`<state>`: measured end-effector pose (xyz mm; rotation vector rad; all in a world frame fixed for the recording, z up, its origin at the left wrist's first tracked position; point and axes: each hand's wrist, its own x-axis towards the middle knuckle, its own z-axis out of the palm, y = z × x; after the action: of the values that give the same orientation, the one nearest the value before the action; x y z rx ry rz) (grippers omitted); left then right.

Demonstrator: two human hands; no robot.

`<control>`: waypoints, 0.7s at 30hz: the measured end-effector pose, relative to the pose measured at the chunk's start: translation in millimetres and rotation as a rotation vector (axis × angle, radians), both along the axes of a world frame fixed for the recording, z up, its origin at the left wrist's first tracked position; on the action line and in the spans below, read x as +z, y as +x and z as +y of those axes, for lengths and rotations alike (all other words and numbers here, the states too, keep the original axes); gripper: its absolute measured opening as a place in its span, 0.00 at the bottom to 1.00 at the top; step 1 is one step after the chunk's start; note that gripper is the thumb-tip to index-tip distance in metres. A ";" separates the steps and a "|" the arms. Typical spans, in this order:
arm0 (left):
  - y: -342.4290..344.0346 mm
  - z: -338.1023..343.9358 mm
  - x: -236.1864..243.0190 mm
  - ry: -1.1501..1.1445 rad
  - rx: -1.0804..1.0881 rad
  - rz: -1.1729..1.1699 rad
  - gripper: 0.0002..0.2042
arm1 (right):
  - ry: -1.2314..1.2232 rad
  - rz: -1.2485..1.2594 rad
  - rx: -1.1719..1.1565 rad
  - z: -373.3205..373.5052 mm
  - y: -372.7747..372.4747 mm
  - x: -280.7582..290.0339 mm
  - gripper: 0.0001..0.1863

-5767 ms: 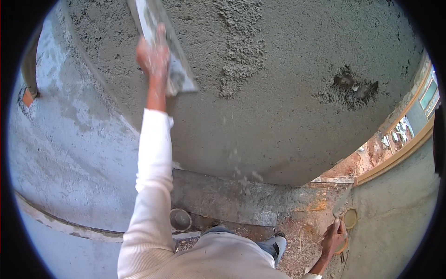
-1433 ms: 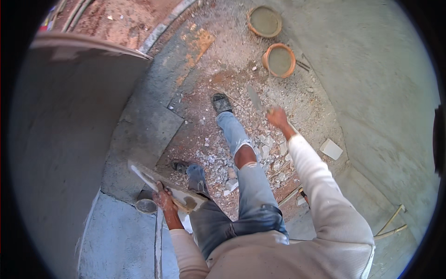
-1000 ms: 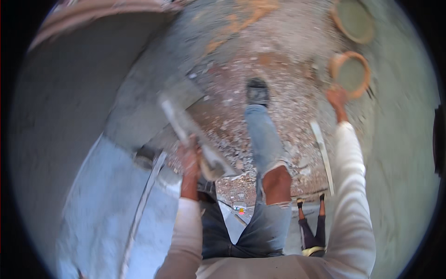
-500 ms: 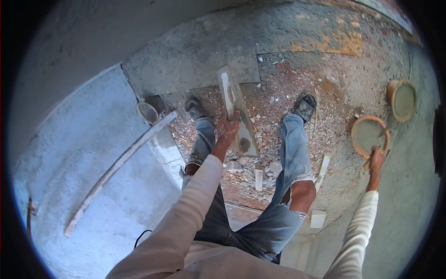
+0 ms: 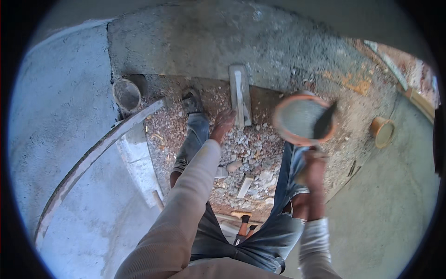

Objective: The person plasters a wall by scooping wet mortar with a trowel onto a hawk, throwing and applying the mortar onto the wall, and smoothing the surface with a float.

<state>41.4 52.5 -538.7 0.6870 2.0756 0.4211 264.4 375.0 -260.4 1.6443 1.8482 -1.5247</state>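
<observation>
My left hand point(image 5: 224, 124) is closed at the near end of a plastering float point(image 5: 246, 97), a long flat tool with a pale, mortar-smeared handle. The float points away from me above the rubble between my feet. My right hand point(image 5: 315, 162), blurred, is closed on a trowel, whose dark pointed blade point(image 5: 325, 122) lies across an orange-rimmed bucket point(image 5: 282, 116). Grey wet mix point(image 5: 299, 116) fills this bucket, which overlaps my right lower leg in view. The hand is right against the near rim; whether its fingers also grip the rim is too blurred to tell.
A second orange bucket point(image 5: 383, 132) stands at the right. At the left are a mortar-caked bucket point(image 5: 126, 94) and a long straightedge board point(image 5: 100, 156). Broken rubble point(image 5: 251, 153) covers the floor between my legs. Orange-and-black tool handles point(image 5: 243, 225) lie near me.
The orange-rimmed bucket has come left with my right hand and looks larger, nearer to me. The float has swung straighter and looks shorter. The whole view has shifted.
</observation>
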 end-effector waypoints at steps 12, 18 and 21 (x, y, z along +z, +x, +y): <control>-238.9 -81.5 89.7 0.548 0.940 -0.524 0.38 | -0.502 0.569 -0.107 -34.6 -337.5 5.1 0.08; -373.7 -18.3 72.1 0.623 1.329 -0.643 0.41 | -0.272 0.363 -0.130 -120.3 -427.6 -186.2 0.08; -400.1 3.4 38.9 0.423 1.179 -0.393 0.38 | -0.261 0.384 -0.191 -108.6 -457.7 -234.5 0.12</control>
<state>-358.7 55.9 -499.8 -0.4732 1.8086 1.5284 -193.2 266.4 -494.8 1.5230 1.5967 -2.1882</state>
